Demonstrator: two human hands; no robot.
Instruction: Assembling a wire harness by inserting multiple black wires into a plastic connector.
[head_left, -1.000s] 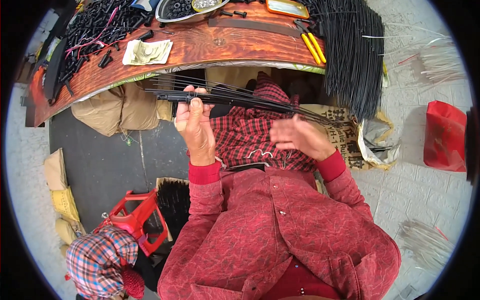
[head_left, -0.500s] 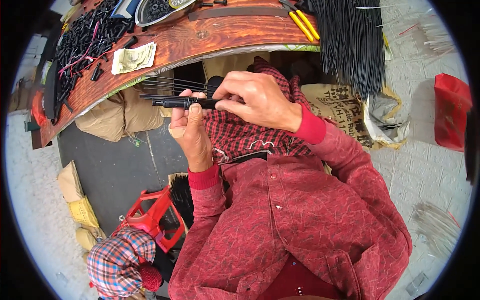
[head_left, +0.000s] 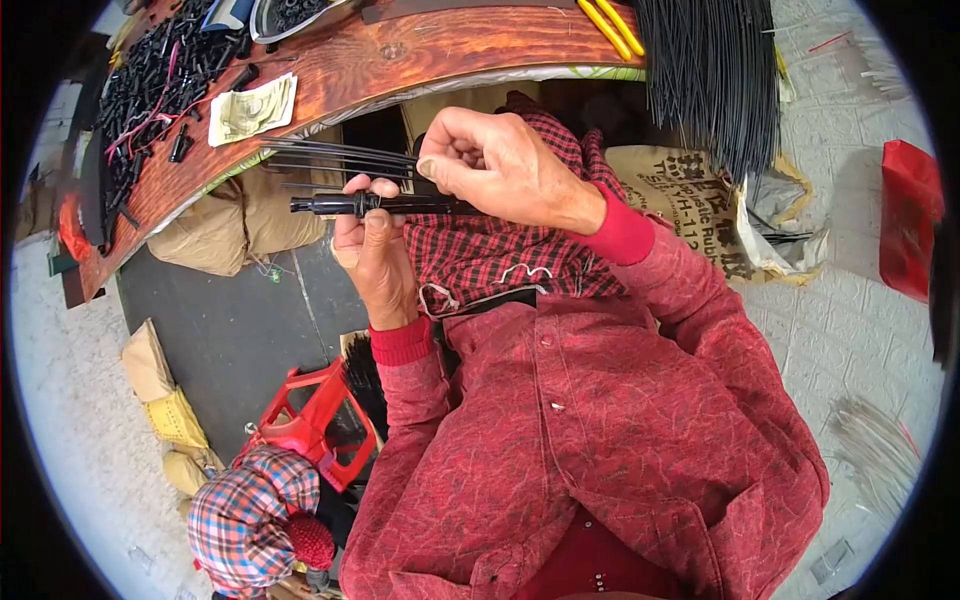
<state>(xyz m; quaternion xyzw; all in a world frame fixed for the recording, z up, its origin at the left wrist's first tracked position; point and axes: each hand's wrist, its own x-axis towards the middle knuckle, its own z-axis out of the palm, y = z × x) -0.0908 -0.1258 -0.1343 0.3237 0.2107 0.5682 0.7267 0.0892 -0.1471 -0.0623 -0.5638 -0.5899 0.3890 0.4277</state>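
Note:
My left hand [head_left: 375,258] is closed round a glossy black tubular part [head_left: 328,205] with a raised collar, which lies level above my lap. From the tube a dark length runs right, passing beneath my right hand [head_left: 512,170]. Thumb and forefinger of that right hand pinch several thin black rods [head_left: 345,152] that fan out to the left, just above the tube. The rods' right ends are hidden by my fingers. Whether any rod touches the tube I cannot tell.
The wooden workbench [head_left: 440,40] bears a heap of small black parts [head_left: 150,90], banknotes [head_left: 252,108], a metal bowl [head_left: 292,22] and yellow-handled pliers [head_left: 610,28]. Long black rods [head_left: 710,90] hang over its right end. A red stool [head_left: 320,425] and a person in a plaid top [head_left: 250,510] are lower left.
My right hand has moved slightly up, and the rods in it now sit apart from the tube. My left hand has shifted a little left. The whole view has tilted slightly.

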